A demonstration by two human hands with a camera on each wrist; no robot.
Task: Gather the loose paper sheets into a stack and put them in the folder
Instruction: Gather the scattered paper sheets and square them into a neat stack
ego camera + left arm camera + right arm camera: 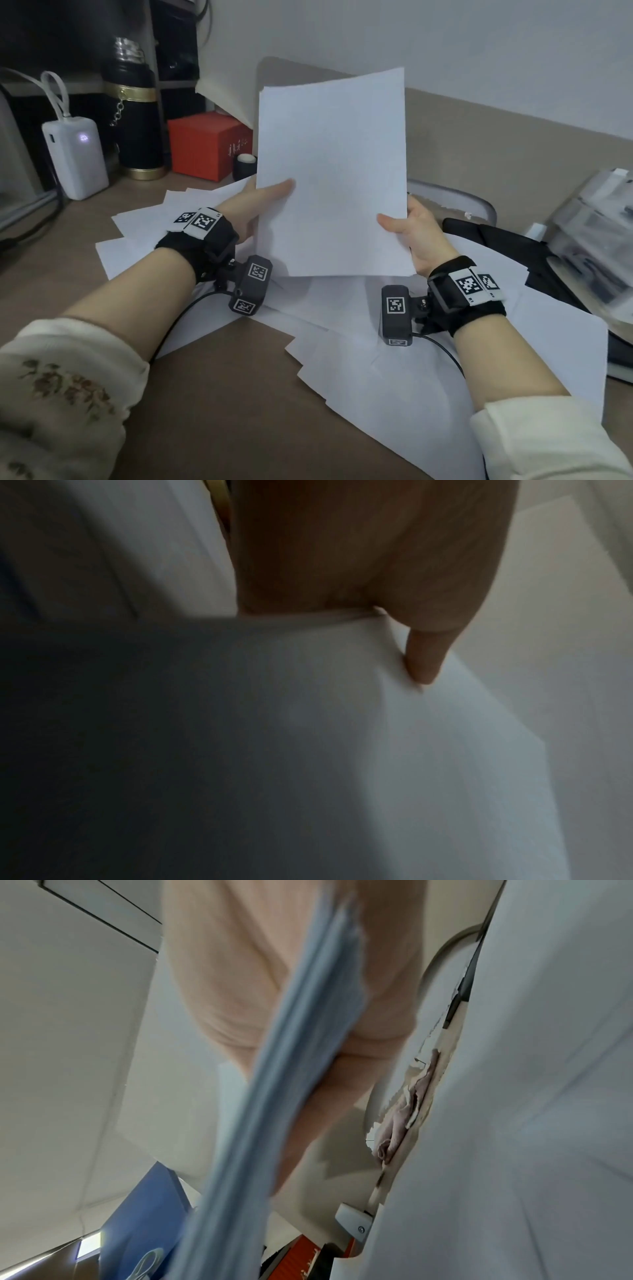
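Observation:
A stack of white paper sheets (330, 171) stands upright above the desk, held by both hands. My left hand (263, 202) grips its left edge, thumb on the front face. My right hand (407, 229) grips the right edge, thumb on the front. In the left wrist view the left hand (369, 561) pinches the stack (308, 750) with a fingertip on it. The right wrist view shows the stack's edge (291, 1083) running through the right hand (240, 974). Several loose sheets (394, 370) lie scattered on the brown desk (222, 404). A black folder (507, 246) lies at the right, partly under paper.
At the back left stand a white power bank (75, 157), a black flask with gold bands (137, 113) and a red box (209, 145). A small black jar (245, 166) sits by the box. A clear plastic bag of items (596, 240) lies at the far right.

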